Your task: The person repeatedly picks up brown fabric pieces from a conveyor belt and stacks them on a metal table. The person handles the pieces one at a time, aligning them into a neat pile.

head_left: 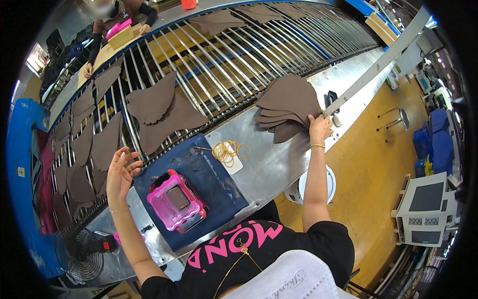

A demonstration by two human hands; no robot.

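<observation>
A fanned stack of brown leather-like cut pieces [291, 102] lies on the metal table at the right. My right hand [321, 128] is closed at the near corner of that stack, fingers curled on its edge. At the left, my left hand [122, 172] hangs beside the conveyor's near edge with fingers apart and nothing in them. Close to it, brown cut pieces [167, 119] rest on the rollers. Between my hands, a pink plastic basket [167, 207] with a small dark brown block inside sits on a dark blue mat [224, 199].
Rubber bands [226, 152] lie on a white object beside the mat. The roller conveyor [199, 74] curves across the far side, carrying several brown pieces. A slanted metal bar [378, 62] rises at the right. A black fan [82, 254] stands lower left. Across the conveyor sits another person [119, 12].
</observation>
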